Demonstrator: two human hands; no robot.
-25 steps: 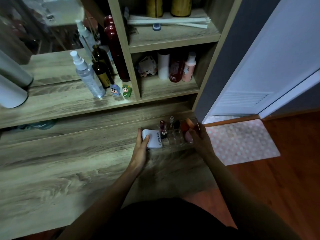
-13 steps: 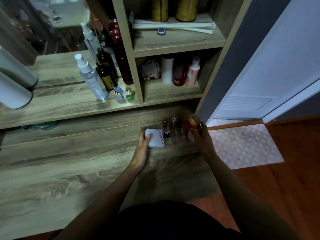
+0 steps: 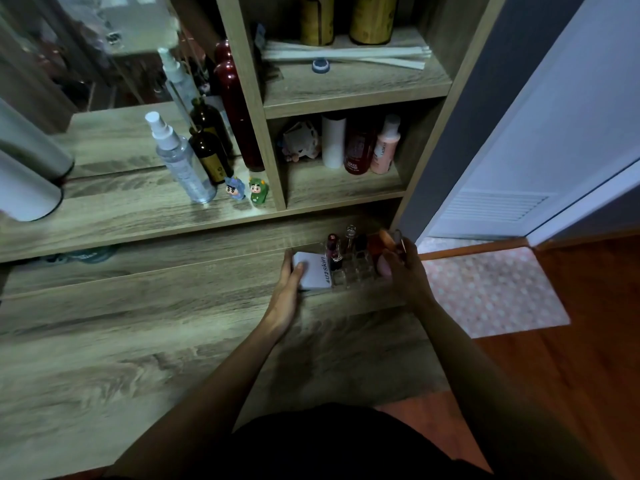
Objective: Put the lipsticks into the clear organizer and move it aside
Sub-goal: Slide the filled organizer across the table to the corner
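Observation:
The clear organizer [image 3: 353, 277] stands at the back right of the wooden tabletop [image 3: 138, 341], against the shelf unit. Several lipsticks [image 3: 334, 249] stand upright in its compartments, dark red, clear-capped and black. A white box [image 3: 313, 271] printed "U2Skin" sits at its left end. My left hand [image 3: 285, 296] grips that left end, fingers on the white box. My right hand [image 3: 403, 268] holds the organizer's right end, covering the compartments there; an orange and a pink item show beside its fingers.
Behind the organizer, a low shelf holds a spray bottle [image 3: 180, 161], brown bottles, a tall red bottle [image 3: 235, 112] and two small figurines [image 3: 247, 192]. Cubbies hold more bottles. A white door [image 3: 554, 133] and a pink dotted mat [image 3: 491, 289] lie to the right, past the table's edge.
Both hands have pushed the organizer a little farther back and right toward the shelf unit. Their grip on its two ends is unchanged.

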